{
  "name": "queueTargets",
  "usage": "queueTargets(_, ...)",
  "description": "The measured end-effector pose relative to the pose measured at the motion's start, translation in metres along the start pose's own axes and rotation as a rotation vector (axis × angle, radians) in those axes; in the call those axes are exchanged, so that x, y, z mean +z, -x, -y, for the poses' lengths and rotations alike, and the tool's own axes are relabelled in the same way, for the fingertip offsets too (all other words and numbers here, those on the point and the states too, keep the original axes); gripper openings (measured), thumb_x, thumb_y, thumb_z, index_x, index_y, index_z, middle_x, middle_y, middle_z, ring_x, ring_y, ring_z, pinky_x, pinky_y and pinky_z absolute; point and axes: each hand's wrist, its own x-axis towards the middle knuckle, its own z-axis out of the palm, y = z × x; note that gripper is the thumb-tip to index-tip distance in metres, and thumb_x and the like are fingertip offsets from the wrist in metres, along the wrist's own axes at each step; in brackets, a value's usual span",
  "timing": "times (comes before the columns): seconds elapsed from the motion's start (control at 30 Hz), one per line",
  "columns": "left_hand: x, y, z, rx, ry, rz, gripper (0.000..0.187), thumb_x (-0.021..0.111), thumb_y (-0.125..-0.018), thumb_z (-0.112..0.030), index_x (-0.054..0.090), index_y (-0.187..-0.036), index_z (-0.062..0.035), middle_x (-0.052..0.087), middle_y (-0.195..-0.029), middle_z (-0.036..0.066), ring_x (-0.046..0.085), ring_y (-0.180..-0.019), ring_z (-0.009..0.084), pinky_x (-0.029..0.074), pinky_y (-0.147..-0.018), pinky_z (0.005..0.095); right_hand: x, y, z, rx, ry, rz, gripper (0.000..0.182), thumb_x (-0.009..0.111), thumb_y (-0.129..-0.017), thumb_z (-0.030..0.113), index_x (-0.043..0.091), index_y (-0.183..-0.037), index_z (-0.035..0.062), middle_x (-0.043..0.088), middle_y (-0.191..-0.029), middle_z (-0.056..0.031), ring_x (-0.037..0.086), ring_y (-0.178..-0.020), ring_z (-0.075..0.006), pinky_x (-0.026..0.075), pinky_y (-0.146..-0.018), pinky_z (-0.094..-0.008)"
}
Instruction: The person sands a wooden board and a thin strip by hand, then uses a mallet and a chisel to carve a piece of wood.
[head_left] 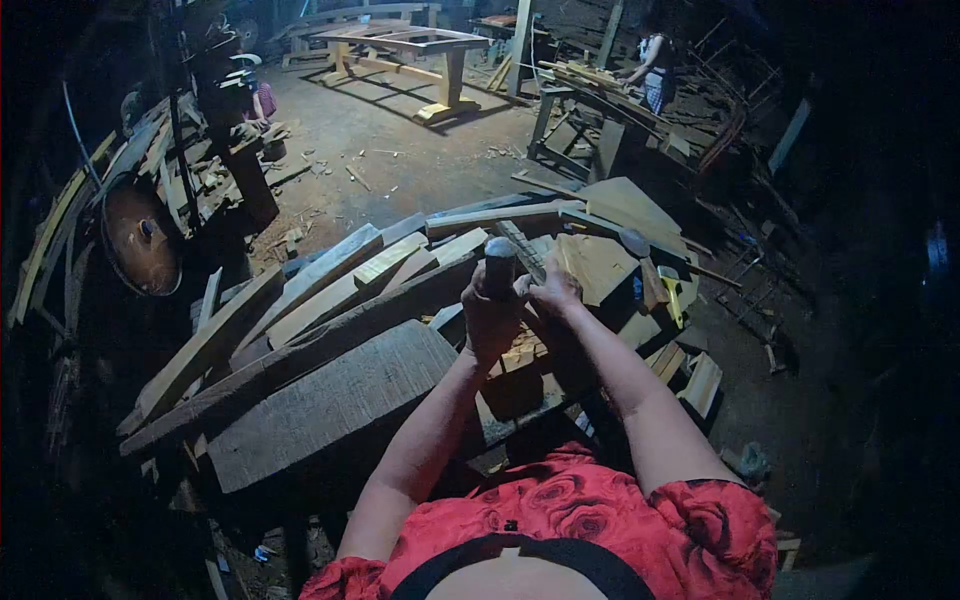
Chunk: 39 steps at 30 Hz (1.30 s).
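Observation:
My left hand (490,318) is closed around a thick, dark cylindrical tool handle (499,262) that stands upright above the wood. My right hand (556,290) sits just to the right of it, fingers curled on a thin tool or piece that I cannot make out. Both hands hover over a small carved wooden block (520,352) lying on a pile of planks. My red flowered sleeves fill the bottom of the head view.
Rough planks (330,290) and a wide grey board (330,400) lie stacked left of my hands. A hammer (650,250) rests on boards to the right. A round saw blade (140,240) stands at left. A table frame (400,45) and a person (655,70) are far back.

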Motion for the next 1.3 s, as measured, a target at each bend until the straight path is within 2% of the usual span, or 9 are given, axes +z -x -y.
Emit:
queueTargets(0.27, -0.002, 0.001, 0.004, -0.085, 0.133, 0.048, 0.025, 0.07, -0.071, -0.014, 0.051, -0.084, -0.0044, 0.054, -0.071, 0.006, 0.054, -0.061, 0.0175, 0.045, -0.056, 0.0302, -0.004, 0.01, 0.004, -0.039, -0.05, -0.033, 0.071, 0.07, -0.061, 0.044, 0.039, -0.117, 0.0113, 0.06, -0.091, -0.0227, 0.059, -0.086, -0.038, 0.046, -0.074, -0.0463)
queueTargets(0.33, -0.003, -0.001, 0.001, -0.022, 0.126, 0.029, 0.025, 0.07, -0.07, -0.014, 0.051, -0.082, -0.0043, 0.053, -0.071, 0.006, 0.053, -0.061, 0.0174, 0.044, -0.056, 0.0299, -0.004, 0.011, 0.005, -0.073, -0.08, -0.1, 0.068, 0.067, -0.064, 0.042, 0.039, -0.119, 0.0132, 0.06, -0.087, -0.0222, 0.059, -0.082, -0.0393, 0.046, -0.072, -0.047)
queueTargets(0.47, -0.002, -0.002, -0.005, 0.114, 0.029, 0.005, 0.026, 0.068, -0.07, -0.008, 0.053, -0.091, -0.0037, 0.055, -0.07, 0.007, 0.051, -0.06, 0.0138, 0.045, -0.058, 0.0291, -0.009, 0.009, 0.01, 0.043, -0.004, 0.029, 0.079, 0.072, -0.057, 0.047, 0.036, -0.116, 0.0075, 0.059, -0.097, -0.0231, 0.058, -0.09, -0.0382, 0.046, -0.077, -0.0456)
queueTargets(0.57, -0.003, -0.001, -0.009, -0.106, 0.186, 0.091, 0.027, 0.069, -0.07, -0.008, 0.053, -0.092, -0.0034, 0.056, -0.072, 0.008, 0.052, -0.063, 0.0136, 0.045, -0.06, 0.0286, -0.01, 0.009, 0.011, 0.048, 0.007, 0.033, 0.08, 0.072, -0.057, 0.048, 0.036, -0.115, 0.0059, 0.059, -0.096, -0.0228, 0.058, -0.09, -0.0385, 0.046, -0.077, -0.0456)
queueTargets(0.67, -0.002, 0.0, -0.001, 0.062, 0.025, 0.066, 0.028, 0.069, -0.07, -0.008, 0.052, -0.092, -0.0027, 0.056, -0.071, 0.008, 0.052, -0.064, 0.0134, 0.044, -0.059, 0.0285, -0.008, 0.013, 0.013, 0.035, 0.029, -0.012, 0.071, 0.069, -0.06, 0.046, 0.039, -0.112, 0.0073, 0.06, -0.092, -0.0224, 0.058, -0.086, -0.0395, 0.046, -0.074, -0.0466)
queueTargets(0.77, 0.001, 0.0, 0.001, -0.073, 0.157, 0.117, 0.029, 0.07, -0.07, -0.008, 0.052, -0.092, -0.0032, 0.056, -0.072, 0.008, 0.053, -0.064, 0.0138, 0.044, -0.059, 0.0286, -0.02, 0.02, 0.018, 0.033, 0.01, -0.042, 0.064, 0.065, -0.063, 0.045, 0.043, -0.111, 0.0089, 0.06, -0.09, -0.0231, 0.059, -0.086, -0.04, 0.046, -0.074, -0.0472)
queueTargets(1.07, 0.003, 0.0, 0.007, 0.14, 0.0, 0.05, 0.028, 0.069, -0.07, -0.008, 0.052, -0.092, -0.0038, 0.057, -0.075, 0.01, 0.055, -0.065, 0.0238, 0.046, -0.062, 0.0326, -0.016, 0.017, 0.016, 0.024, 0.037, -0.012, 0.066, 0.065, -0.063, 0.047, 0.042, -0.112, 0.0095, 0.06, -0.091, -0.0228, 0.058, -0.087, -0.0398, 0.047, -0.074, -0.0467)
queueTargets(1.13, 0.003, 0.0, 0.004, 0.037, 0.109, 0.02, 0.027, 0.072, -0.068, -0.012, 0.053, -0.086, -0.0044, 0.056, -0.073, 0.006, 0.054, -0.063, 0.0134, 0.045, -0.057, 0.029, -0.011, 0.016, 0.015, -0.03, 0.005, -0.074, 0.065, 0.065, -0.064, 0.047, 0.041, -0.112, 0.0092, 0.06, -0.089, -0.0225, 0.059, -0.085, -0.0395, 0.047, -0.073, -0.0466)
queueTargets(1.3, 0.0, 0.002, -0.007, -0.008, 0.09, 0.028, 0.027, 0.071, -0.069, -0.011, 0.053, -0.089, -0.0053, 0.057, -0.074, 0.005, 0.055, -0.062, 0.013, 0.046, -0.055, 0.0283, -0.017, 0.019, 0.022, -0.03, 0.003, -0.039, 0.068, 0.068, -0.063, 0.045, 0.039, -0.112, 0.0065, 0.06, -0.092, -0.0224, 0.059, -0.087, -0.0385, 0.047, -0.075, -0.0447)
